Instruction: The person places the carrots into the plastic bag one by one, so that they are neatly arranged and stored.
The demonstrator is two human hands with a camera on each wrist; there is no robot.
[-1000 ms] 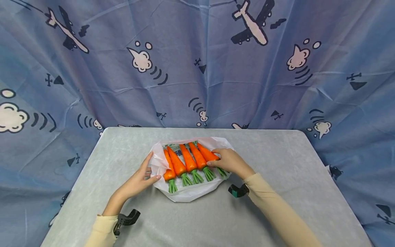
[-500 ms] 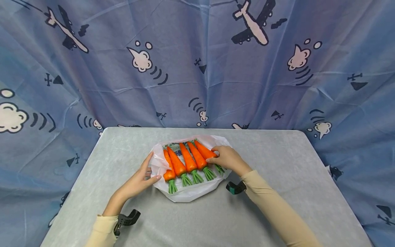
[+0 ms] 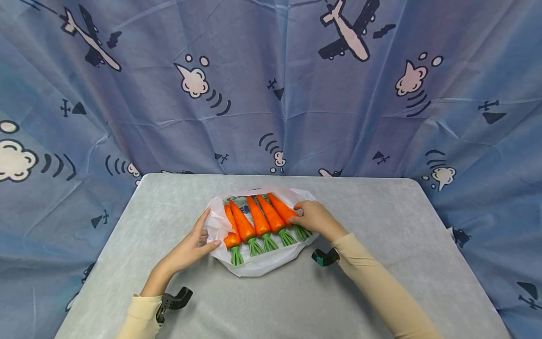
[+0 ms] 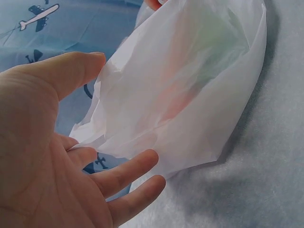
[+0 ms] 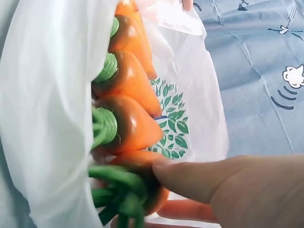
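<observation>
A white plastic bag [image 3: 264, 269] lies on its side on the table, its opening facing up. Several orange carrots [image 3: 242, 223] with green stem tufts lie in a row inside it. At the right end of the row, my right hand [image 3: 317, 219] holds the last carrot [image 3: 281, 207], thumb on its thick end. That thumb and the carrot's green stems show large in the right wrist view. My left hand [image 3: 186, 249] holds the bag's left edge, thumb and index finger spread apart. In the left wrist view, two fingers [image 4: 83, 156] curl at the bag's rim.
The light grey table [image 3: 360, 301] reaches to a blue curtain [image 3: 237, 141] printed with planes and clouds. Black wrist-worn devices sit below the left wrist [image 3: 175, 299] and the right wrist [image 3: 325, 257]. Green leaf print [image 5: 173, 126] shows on the bag.
The right hand has shifted slightly left with the last carrot, bringing it closer to the row, then settled a little back. The left hand has stayed in place on the bag.
</observation>
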